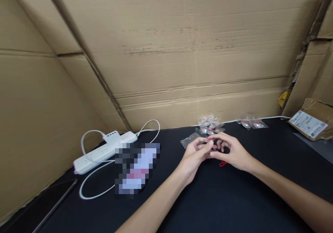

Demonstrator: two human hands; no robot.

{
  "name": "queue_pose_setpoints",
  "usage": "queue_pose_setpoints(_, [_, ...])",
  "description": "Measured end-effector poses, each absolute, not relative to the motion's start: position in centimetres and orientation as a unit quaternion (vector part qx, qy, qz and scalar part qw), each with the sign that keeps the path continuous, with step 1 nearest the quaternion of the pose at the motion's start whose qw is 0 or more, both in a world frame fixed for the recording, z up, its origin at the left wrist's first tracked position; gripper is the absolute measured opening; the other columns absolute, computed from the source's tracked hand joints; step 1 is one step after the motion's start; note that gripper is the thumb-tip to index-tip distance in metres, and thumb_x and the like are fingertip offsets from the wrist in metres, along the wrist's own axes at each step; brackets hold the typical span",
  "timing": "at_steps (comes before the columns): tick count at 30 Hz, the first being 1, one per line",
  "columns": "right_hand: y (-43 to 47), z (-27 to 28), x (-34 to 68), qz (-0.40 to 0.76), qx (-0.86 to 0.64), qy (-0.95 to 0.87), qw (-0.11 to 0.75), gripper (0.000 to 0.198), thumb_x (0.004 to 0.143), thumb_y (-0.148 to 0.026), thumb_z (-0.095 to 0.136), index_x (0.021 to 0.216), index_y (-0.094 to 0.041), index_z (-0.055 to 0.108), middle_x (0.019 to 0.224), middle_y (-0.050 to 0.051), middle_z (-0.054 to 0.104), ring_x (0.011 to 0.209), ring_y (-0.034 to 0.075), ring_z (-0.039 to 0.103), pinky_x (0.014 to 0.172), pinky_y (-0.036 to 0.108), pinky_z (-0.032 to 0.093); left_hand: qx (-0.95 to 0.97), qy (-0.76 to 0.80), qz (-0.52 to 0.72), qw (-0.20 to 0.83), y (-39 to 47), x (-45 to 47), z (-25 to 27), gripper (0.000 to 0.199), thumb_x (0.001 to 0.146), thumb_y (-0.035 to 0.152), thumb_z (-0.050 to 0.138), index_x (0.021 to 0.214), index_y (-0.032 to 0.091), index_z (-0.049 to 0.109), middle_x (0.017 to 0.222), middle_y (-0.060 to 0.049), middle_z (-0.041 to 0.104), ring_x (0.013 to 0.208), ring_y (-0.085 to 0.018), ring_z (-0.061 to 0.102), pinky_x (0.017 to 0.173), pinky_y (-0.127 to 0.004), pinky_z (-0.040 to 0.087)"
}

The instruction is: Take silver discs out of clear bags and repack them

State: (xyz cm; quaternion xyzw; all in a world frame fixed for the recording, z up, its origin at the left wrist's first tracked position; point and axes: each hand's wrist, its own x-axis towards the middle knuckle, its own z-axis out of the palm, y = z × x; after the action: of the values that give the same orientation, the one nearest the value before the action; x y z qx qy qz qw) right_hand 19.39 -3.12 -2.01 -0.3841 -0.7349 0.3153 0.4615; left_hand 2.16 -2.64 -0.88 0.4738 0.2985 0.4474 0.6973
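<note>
My left hand point(194, 157) and my right hand point(235, 153) meet over the black table, fingertips together. Pinched between them is a small, thin, shiny item point(214, 149), mostly hidden by the fingers, so its kind does not show. A loop of red cord point(223, 163) hangs just below my right fingers and seems to belong to it. Thumb and fingers are closed on both hands. Right behind them lies a pile of clear packets point(208, 122) with shiny pieces and red bits inside. A flattened clear plastic bag point(189, 141) lies beside my left hand.
More clear packets point(252, 122) lie at the back right. A white power strip point(95, 158) with cables and a pixelated area point(140, 167) are on the left. A dark flat device point(49, 205) lies front left. A labelled brown package point(310, 122) sits far right. Cardboard walls point(195, 59) enclose the table.
</note>
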Motion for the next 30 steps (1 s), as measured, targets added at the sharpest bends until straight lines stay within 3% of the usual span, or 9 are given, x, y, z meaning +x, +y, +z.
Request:
queue_pose_setpoints(7, [-3.0, -2.0, 19.8, 0.38, -0.363, -0.732, 0.433, 0.047, 0.074, -0.038, 0.077, 0.118, -0.027, 0.064, 0.104, 0.005, 0.06, 0.08, 0.015, 0.057, 0.067, 0.028, 0.049, 0.486, 0.297, 0.414, 0.71, -2.6, 1.9, -0.7, 0.036, 0.076, 0.033, 0.077, 0.1, 0.014, 0.059, 0.089, -0.011, 0.073, 0.083, -0.019, 0.069, 0.082, -0.033, 0.052])
queue_pose_setpoints(13, [-3.0, -1.7, 20.2, 0.442, -0.36, -0.72, 0.395, 0.051, 0.07, -0.039, 0.079, 0.115, -0.023, 0.064, 0.086, 0.001, 0.061, 0.071, 0.013, 0.054, 0.064, 0.026, 0.049, 0.489, 0.305, 0.397, 0.714, -2.5, 1.7, -0.9, 0.038, 0.072, 0.033, 0.08, 0.099, 0.014, 0.06, 0.086, -0.01, 0.072, 0.08, -0.02, 0.069, 0.078, -0.033, 0.053])
queue_pose_setpoints(19, [-2.8, -1.8, 20.2, 0.357, -0.382, -0.733, 0.436, 0.052, 0.067, -0.041, 0.081, 0.114, -0.024, 0.066, 0.086, 0.001, 0.06, 0.067, 0.013, 0.051, 0.06, 0.026, 0.046, 0.481, 0.287, 0.402, 0.724, -2.3, 1.8, -0.7, 0.035, 0.077, 0.033, 0.076, 0.103, 0.014, 0.063, 0.084, -0.008, 0.071, 0.082, -0.019, 0.069, 0.081, -0.034, 0.052])
queue_pose_setpoints(23, [-2.4, -2.0, 20.3, 0.305, -0.387, -0.751, 0.439, 0.052, 0.067, -0.042, 0.082, 0.114, -0.025, 0.067, 0.083, 0.001, 0.06, 0.067, 0.013, 0.053, 0.058, 0.026, 0.046, 0.478, 0.29, 0.405, 0.724, -2.1, 1.7, -0.7, 0.034, 0.078, 0.029, 0.076, 0.105, 0.013, 0.063, 0.093, -0.011, 0.071, 0.09, -0.021, 0.068, 0.085, -0.034, 0.051])
queue_pose_setpoints(30, [-2.3, -1.9, 20.6, 0.327, -0.377, -0.744, 0.444, 0.047, 0.068, -0.038, 0.081, 0.111, -0.023, 0.069, 0.099, 0.005, 0.062, 0.08, 0.017, 0.062, 0.067, 0.03, 0.054, 0.488, 0.282, 0.414, 0.715, -2.4, 1.8, -0.3, 0.038, 0.077, 0.025, 0.075, 0.111, 0.012, 0.063, 0.098, -0.014, 0.072, 0.093, -0.024, 0.068, 0.09, -0.04, 0.051])
